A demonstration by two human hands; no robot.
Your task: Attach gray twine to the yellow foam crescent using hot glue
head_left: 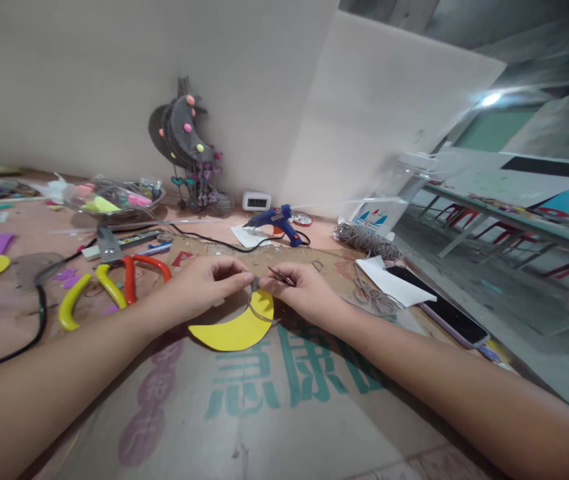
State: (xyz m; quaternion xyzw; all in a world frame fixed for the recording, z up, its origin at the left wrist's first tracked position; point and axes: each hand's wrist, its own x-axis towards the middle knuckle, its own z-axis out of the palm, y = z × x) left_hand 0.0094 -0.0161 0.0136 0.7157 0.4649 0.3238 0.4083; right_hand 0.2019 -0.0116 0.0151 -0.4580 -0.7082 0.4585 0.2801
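Note:
A yellow crescent lies on the printed cardboard, below and between my hands. Grey cord loops over its upper right tip. My left hand is closed in a pinch beside that tip, thumb and fingertips at a small grey piece of the cord. My right hand is curled just to the right, its fingertips near the same spot. Small dark scissors are held in its fingers. The two hands are almost touching.
Behind my hands lie a blue glue gun and a small white clock. Pliers with yellow and red handles sit left. Grey yarn, white paper and a phone are right. A grey moon ornament stands behind.

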